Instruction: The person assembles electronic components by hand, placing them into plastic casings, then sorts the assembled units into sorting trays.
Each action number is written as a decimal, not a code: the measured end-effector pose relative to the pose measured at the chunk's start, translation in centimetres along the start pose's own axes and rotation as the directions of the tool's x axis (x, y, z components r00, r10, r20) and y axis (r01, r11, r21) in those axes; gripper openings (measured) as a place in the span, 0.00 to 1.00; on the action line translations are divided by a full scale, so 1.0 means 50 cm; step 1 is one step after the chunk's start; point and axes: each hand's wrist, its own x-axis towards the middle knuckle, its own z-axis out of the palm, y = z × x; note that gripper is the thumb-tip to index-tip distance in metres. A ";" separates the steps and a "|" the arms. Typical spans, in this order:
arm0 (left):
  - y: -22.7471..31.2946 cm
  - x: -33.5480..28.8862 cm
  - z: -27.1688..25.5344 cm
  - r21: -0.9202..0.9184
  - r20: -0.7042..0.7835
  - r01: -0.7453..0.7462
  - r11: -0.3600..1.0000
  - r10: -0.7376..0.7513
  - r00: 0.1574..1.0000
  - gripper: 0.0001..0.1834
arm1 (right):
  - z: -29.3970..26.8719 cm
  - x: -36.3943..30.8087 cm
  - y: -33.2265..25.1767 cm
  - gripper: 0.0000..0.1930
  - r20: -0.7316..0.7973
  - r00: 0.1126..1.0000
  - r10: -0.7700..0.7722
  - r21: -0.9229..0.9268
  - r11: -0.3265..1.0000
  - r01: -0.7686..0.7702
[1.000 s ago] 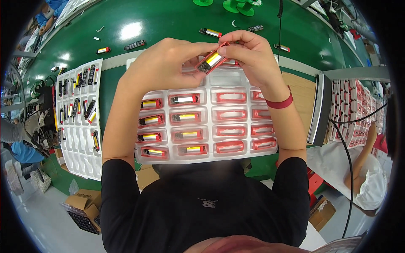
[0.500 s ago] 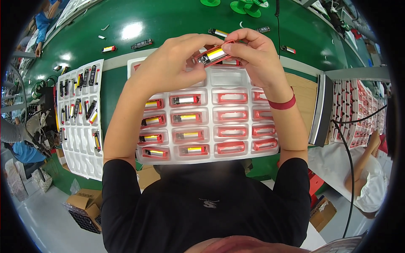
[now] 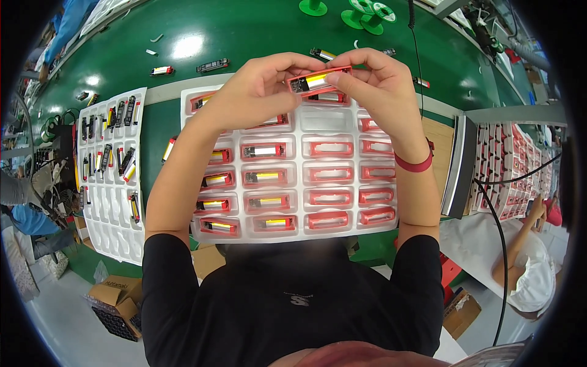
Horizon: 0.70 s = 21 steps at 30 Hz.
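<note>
Both my hands hold a red plastic frame above the far part of a white moulded tray. Inside the frame lies a silver and yellow battery, with a dark circuit piece at its left end. My left hand grips the left end between thumb and fingers. At the right end, my right hand has its thumb pressed on the battery while its fingers are behind the frame. In the tray, the left columns hold red frames with batteries; the right columns hold red frames without them.
To the left, another white tray holds loose battery assemblies. Several more assemblies lie on the green table, with green spools at the back. Stacked trays and a black cable are at the right, near another person's arm.
The red frame has turned from a steep slant to nearly level, its open face more toward me. My right thumb has shifted along the battery, and the whole view has moved slightly.
</note>
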 end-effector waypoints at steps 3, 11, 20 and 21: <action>-0.007 -0.005 -0.001 0.060 0.045 -0.024 0.998 0.021 0.999 0.28 | 0.001 -0.005 0.003 0.09 -0.023 1.000 -0.017 -0.045 0.999 0.016; -0.001 -0.007 -0.003 0.019 0.026 0.037 0.999 -0.037 0.999 0.28 | -0.007 -0.007 0.004 0.07 0.023 0.998 -0.056 -0.068 0.996 0.057; -0.009 0.009 -0.006 0.001 -0.086 -0.034 0.999 0.034 0.996 0.25 | 0.015 0.008 -0.001 0.08 -0.016 0.992 -0.121 -0.203 0.972 0.116; -0.015 0.007 -0.008 -0.015 -0.139 -0.121 0.993 0.118 0.983 0.24 | 0.017 0.004 -0.003 0.08 0.003 0.990 -0.139 -0.186 0.973 0.137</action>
